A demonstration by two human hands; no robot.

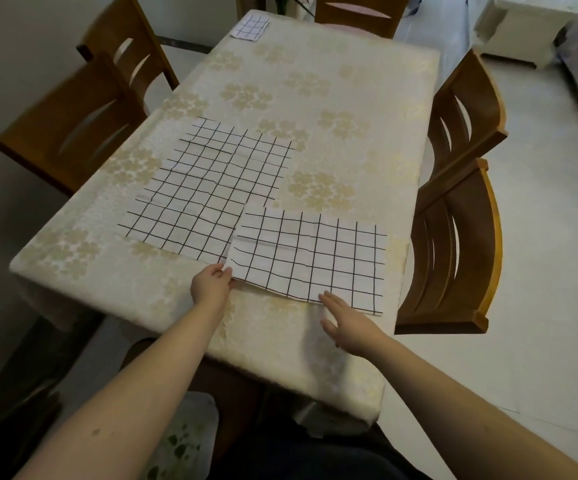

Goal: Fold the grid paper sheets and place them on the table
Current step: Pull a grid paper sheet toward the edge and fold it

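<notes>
We count three white black-gridded paper sheets: our left hand pinches the lower-centre sheet, our right hand flat-fingered at its edge; one large sheet mid-frame; one small folded sheet top centre on the cream floral tablecloth.

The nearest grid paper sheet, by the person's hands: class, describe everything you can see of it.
The nearest grid paper sheet is white paper with hand-drawn black grid lines and faint creases. It lies nearly flat on the cream floral tablecloth, its far left corner overlapping the larger grid sheet. The left hand pinches its near left corner, lifting that edge slightly. The right hand, fingers straight, touches the near edge.
</notes>
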